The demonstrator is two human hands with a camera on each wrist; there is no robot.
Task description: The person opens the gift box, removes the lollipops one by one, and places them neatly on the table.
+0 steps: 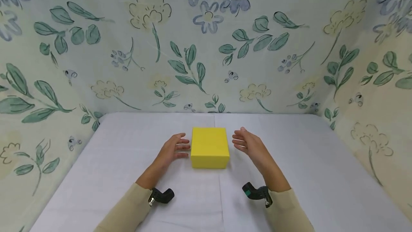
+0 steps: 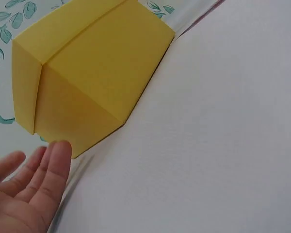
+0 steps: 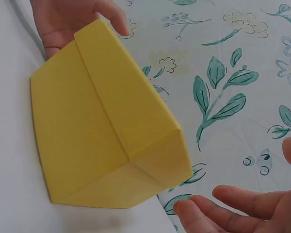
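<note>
A yellow box (image 1: 210,146) with a lid sits on the white-covered table, between both hands in the head view. My left hand (image 1: 172,149) is at its left side, fingers spread and fairly straight, fingertips close to the wall. On the other side, my right hand (image 1: 249,142) faces the box with its palm, a small gap showing between fingertips and box. The left wrist view has the box (image 2: 87,63) above the left hand's fingers (image 2: 58,167). In the right wrist view the lid's edge runs along the box (image 3: 106,111), and the right hand's fingers (image 3: 233,213) lie off its near end.
A white cloth (image 1: 128,135) with a crease down the middle covers the table. Floral fabric (image 1: 199,63) hangs behind and at both sides. Each wrist carries a black camera mount, one on the left sleeve (image 1: 162,195) and one on the right (image 1: 257,191).
</note>
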